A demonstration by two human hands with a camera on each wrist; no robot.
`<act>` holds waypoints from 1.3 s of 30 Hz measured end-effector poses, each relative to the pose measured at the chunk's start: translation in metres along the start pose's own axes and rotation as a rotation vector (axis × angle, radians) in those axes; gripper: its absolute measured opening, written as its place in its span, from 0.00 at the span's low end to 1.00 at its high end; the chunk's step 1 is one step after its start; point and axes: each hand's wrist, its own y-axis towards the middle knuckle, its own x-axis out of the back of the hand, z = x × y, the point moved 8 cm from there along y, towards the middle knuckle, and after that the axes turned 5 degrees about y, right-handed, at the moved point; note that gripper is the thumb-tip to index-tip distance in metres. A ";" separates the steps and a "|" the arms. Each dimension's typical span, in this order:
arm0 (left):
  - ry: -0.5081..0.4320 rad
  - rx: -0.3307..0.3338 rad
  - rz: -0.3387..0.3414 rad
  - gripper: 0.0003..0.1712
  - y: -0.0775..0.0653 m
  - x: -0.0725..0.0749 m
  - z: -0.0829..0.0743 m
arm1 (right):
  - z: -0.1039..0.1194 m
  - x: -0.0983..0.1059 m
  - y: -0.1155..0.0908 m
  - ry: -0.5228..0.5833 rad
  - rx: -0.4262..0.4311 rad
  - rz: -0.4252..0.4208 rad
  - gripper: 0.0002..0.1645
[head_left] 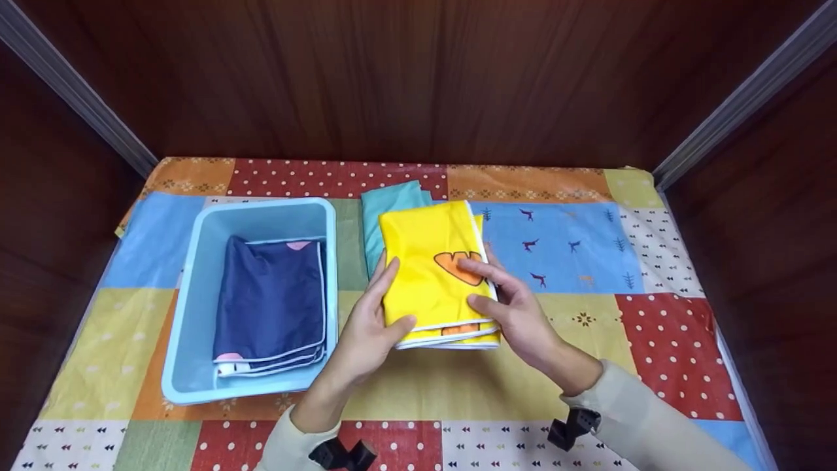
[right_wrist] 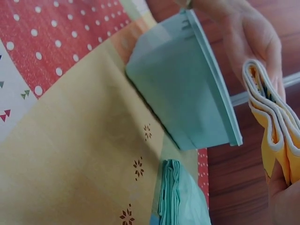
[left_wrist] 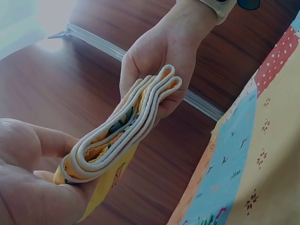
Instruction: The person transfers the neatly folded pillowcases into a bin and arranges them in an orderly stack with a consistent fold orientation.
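Note:
A folded yellow cloth [head_left: 425,261] with white piping and an orange printed shape is held up between both hands, above the table. My left hand [head_left: 366,327] grips its left edge, thumb on top and fingers beneath. On the opposite edge, my right hand [head_left: 520,314] holds it with thumb and fingers over the top face. Stacked folds with white edges show in the left wrist view, where the cloth [left_wrist: 117,131] spans from one hand to the other. Behind it lies a folded teal cloth [head_left: 392,199], partly covered from the head view.
A light blue plastic bin [head_left: 180,353] stands at the left, with a folded navy cloth [head_left: 271,301] with white edging inside. A patchwork-print cover [head_left: 562,242] spreads over the table. Dark wood panels [head_left: 418,85] rise at the back and both sides.

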 end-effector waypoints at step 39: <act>-0.004 0.014 -0.064 0.48 -0.020 0.054 -0.010 | 0.004 -0.059 0.018 -0.007 0.023 0.060 0.29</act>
